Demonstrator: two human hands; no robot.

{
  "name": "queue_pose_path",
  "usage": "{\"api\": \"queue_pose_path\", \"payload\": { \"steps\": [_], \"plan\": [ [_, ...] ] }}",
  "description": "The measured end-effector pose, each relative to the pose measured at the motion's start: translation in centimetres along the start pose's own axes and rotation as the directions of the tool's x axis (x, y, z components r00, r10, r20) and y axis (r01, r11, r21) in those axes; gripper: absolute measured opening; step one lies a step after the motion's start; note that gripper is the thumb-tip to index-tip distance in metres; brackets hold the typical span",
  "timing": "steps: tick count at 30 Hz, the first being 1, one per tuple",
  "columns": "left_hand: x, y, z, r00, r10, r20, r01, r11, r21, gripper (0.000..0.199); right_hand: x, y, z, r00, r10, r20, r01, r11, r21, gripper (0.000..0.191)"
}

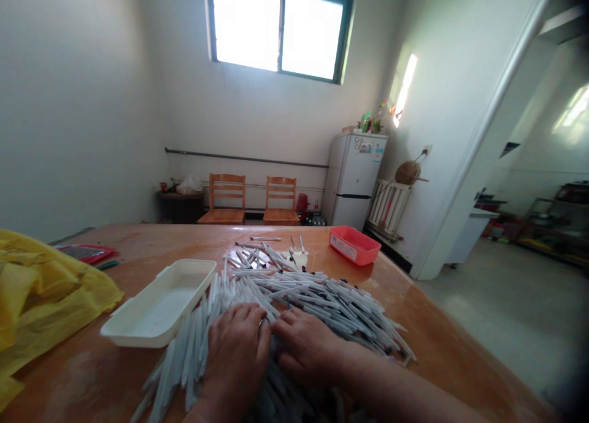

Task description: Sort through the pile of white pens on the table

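Note:
A large heap of thin white and grey pen-like sticks (pixel 322 294), some with dark ends, is spread over the table. My left hand (pixel 239 343) rests on the near part of this heap with its fingers curled and close together. A small dark end shows between its thumb and forefinger. Right beside it, my right hand (pixel 308 343) is closed, its fingertips almost meeting the left thumb. What the right fingers hold is hidden. To the left of the heap stands a cream plastic tray (pixel 159 303) with nothing visible inside.
A red plastic basket (pixel 354 245) sits at the table's far right. Yellow plastic sheeting (pixel 50 294) covers the left side, near a red flat packet (pixel 87 253). Beyond the wooden table (pixel 427 331) are two chairs (pixel 227 197) and a fridge (pixel 354 178).

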State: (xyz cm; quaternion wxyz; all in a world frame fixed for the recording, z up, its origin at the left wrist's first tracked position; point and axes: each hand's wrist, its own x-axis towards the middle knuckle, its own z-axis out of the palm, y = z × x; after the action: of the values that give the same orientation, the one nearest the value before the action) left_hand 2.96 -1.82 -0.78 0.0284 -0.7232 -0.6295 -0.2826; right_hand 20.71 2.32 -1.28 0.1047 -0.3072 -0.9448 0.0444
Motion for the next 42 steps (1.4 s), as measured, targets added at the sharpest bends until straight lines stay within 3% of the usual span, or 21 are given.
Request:
{"api": "queue_pose_path", "payload": {
  "steps": [6,10,14,18,24,28,32,35,39,42],
  "plan": [
    [-0.5,0.8,0.2,0.996,0.042,0.080,-0.043,0.999,0.003,0.028,-1.9,0.6,-2.5,0.998,-0.042,0.049,0.039,0.997,0.074,0.042],
    [-0.7,1.3,0.3,0.991,0.076,0.107,-0.075,0.997,-0.012,0.027,-2.8,1.0,-4.6,0.999,-0.046,-0.004,0.046,0.993,0.110,0.033],
    [-0.5,1.5,0.3,0.987,0.100,0.125,-0.096,0.995,-0.037,0.025,-1.2,3.1,-5.4,0.990,0.106,-0.096,-0.099,0.992,0.077,0.019],
    [-0.5,1.4,0.6,0.980,0.149,0.133,-0.142,0.988,-0.061,0.023,2.6,8.0,-5.1,0.895,0.435,-0.098,-0.432,0.900,0.049,0.016],
    [-0.7,-0.4,2.2,0.965,0.259,0.037,-0.257,0.965,-0.051,0.020,8.4,16.7,-3.9,0.704,0.709,-0.054,-0.709,0.705,0.004,0.023],
    [-0.8,-1.2,3.7,0.961,0.273,-0.036,-0.274,0.962,-0.026,0.017,11.7,20.5,-3.1,0.594,0.804,0.038,-0.804,0.594,0.004,0.031],
    [-0.9,-1.1,5.2,0.965,0.215,-0.151,-0.217,0.976,0.005,0.014,14.6,22.3,-1.9,0.527,0.846,0.089,-0.850,0.527,0.025,0.033],
    [-0.9,-1.2,5.4,0.961,0.216,-0.172,-0.214,0.976,0.026,0.017,15.7,22.5,-0.9,0.493,0.863,0.111,-0.870,0.490,0.056,0.033],
    [-0.8,-1.4,4.4,0.960,0.269,-0.083,-0.270,0.963,-0.002,0.020,15.2,22.0,-0.6,0.446,0.878,0.174,-0.894,0.428,0.129,0.032],
    [-0.7,-0.8,3.3,0.975,0.200,-0.094,-0.206,0.977,-0.062,0.018,13.7,21.1,-1.4,0.429,0.876,0.219,-0.897,0.384,0.218,0.031]
  ]
}}
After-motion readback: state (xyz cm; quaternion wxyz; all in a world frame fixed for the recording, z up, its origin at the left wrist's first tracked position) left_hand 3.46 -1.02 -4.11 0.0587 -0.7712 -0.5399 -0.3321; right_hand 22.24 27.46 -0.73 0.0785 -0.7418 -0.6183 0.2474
